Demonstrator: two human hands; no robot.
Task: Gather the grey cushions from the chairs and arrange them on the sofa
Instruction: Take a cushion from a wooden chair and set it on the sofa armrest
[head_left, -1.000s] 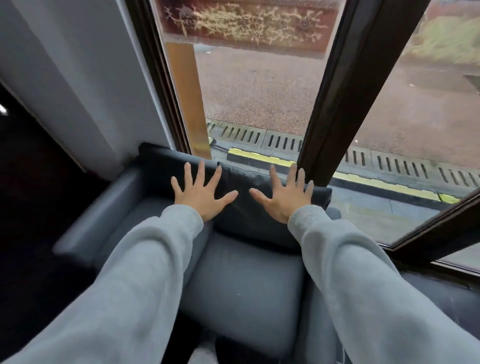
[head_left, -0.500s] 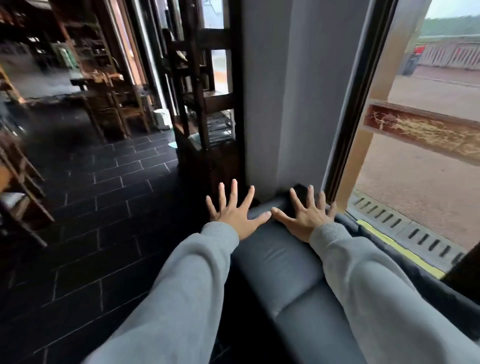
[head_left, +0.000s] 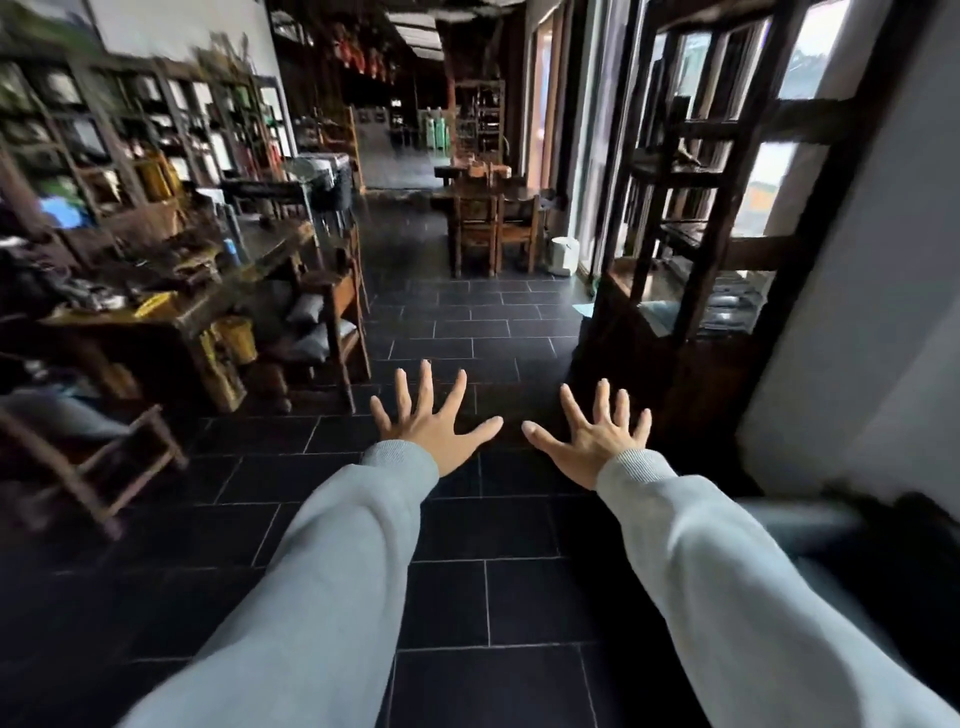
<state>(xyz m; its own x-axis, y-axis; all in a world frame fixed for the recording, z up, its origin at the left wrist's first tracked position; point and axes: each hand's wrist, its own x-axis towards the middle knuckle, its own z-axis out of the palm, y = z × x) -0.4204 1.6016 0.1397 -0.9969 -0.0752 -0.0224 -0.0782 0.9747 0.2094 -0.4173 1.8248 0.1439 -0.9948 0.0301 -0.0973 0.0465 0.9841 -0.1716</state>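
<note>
Both hands, left hand (head_left: 434, 426) and right hand (head_left: 597, 436), are spread and empty, so fetching the 2 grey cushions (head_left: 311, 325) on the chair (head_left: 340, 306) seems next.

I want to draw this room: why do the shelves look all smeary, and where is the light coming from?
Head view: the shelves on the left are smeared by motion blur, as is the sofa edge; both hands look sharper; daylight enters through the windows on the right; the tiled floor stays dark.

Cushions (head_left: 311, 325) on chair (head_left: 340, 306), left
</note>
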